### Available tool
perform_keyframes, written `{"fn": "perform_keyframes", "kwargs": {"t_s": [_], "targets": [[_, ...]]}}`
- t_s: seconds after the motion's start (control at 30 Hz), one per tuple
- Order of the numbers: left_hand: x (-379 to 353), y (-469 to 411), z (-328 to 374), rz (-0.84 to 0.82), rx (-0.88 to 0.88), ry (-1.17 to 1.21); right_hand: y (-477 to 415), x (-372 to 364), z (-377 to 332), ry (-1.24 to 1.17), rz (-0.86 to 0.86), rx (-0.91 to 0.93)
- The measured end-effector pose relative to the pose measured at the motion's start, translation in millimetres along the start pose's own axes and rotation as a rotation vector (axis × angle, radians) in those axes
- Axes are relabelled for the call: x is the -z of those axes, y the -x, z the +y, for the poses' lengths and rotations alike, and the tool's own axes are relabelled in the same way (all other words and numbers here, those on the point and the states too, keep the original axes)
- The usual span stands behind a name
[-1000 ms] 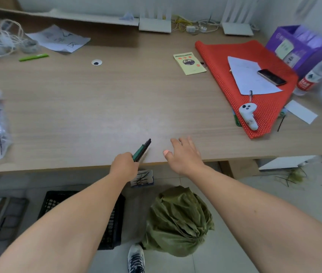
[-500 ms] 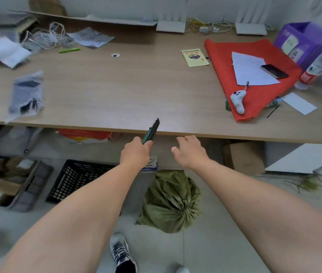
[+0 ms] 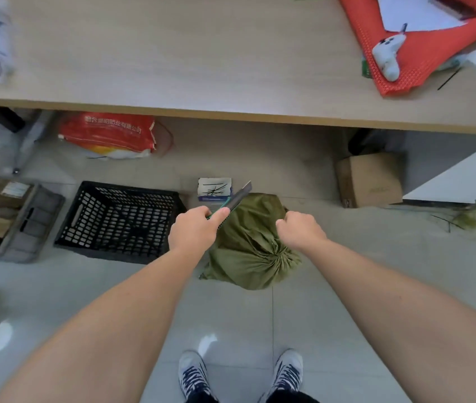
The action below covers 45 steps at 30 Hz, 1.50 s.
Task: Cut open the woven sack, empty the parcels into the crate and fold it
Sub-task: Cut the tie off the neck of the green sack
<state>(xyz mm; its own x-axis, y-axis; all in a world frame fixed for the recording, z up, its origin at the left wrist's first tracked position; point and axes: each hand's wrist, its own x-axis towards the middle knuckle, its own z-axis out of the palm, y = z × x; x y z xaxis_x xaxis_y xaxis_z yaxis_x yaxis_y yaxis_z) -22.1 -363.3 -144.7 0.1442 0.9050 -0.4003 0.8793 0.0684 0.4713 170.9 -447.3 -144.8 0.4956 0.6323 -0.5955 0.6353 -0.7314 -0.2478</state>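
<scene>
An olive-green woven sack (image 3: 248, 251) lies on the tiled floor, its neck tied in a bunch at the lower right. My left hand (image 3: 194, 229) is above the sack's left side and grips a utility knife (image 3: 235, 200) with the blade pointing up and right. My right hand (image 3: 299, 229) hovers over the sack's right side with curled fingers; I cannot tell whether it touches the fabric. A black perforated plastic crate (image 3: 120, 221) stands just left of the sack, with nothing visible inside.
A wooden table edge (image 3: 231, 114) runs across above the sack. Under it lie a red printed bag (image 3: 108, 133), a small box of black ties (image 3: 213, 189) and a cardboard box (image 3: 369, 178). A grey tray of cartons (image 3: 7, 216) sits far left. My shoes (image 3: 239, 373) stand behind.
My view has tilted down from the tabletop to the floor. Both hands have dropped from the table edge to just above the sack, the left still gripping the knife.
</scene>
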Motion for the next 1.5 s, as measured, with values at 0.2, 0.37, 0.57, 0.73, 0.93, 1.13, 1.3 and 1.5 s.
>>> {"fn": "perform_keyframes", "kwargs": {"t_s": [0.2,0.37,0.57,0.73,0.93,1.13,1.3,1.5], "targets": [[-97.8,-41.6,-55.7,-0.097,-0.106,0.037,-58.3,-96.0,63.2,0.024,-0.055,-0.094],[-185.3,-63.4,-93.3,-0.132,-0.244,0.136,-116.4,-174.3,105.4,-0.07,0.046,-0.074],[-254.6,-84.3,-116.6,-0.027,-0.432,0.203,-162.8,-224.2,117.4,-0.39,0.295,0.143],[-277.3,-102.0,-126.1,-0.044,-0.492,0.128,-178.3,-234.1,116.3,-0.875,0.384,0.32],[-289.8,-101.3,-140.6,-0.022,-0.527,0.306,-188.6,-237.0,110.8,-1.437,0.228,0.311],[-305.6,-94.3,-148.1,-0.073,-0.602,0.246,-198.7,-241.9,107.6,-1.545,0.199,0.323],[-310.0,-91.3,-143.7,-0.018,-0.581,0.181,-205.4,-241.0,111.1,-1.581,0.168,0.315],[-298.9,-96.3,-143.3,-0.048,-0.603,0.152,-206.7,-243.9,112.1,-1.65,0.16,0.348]]}}
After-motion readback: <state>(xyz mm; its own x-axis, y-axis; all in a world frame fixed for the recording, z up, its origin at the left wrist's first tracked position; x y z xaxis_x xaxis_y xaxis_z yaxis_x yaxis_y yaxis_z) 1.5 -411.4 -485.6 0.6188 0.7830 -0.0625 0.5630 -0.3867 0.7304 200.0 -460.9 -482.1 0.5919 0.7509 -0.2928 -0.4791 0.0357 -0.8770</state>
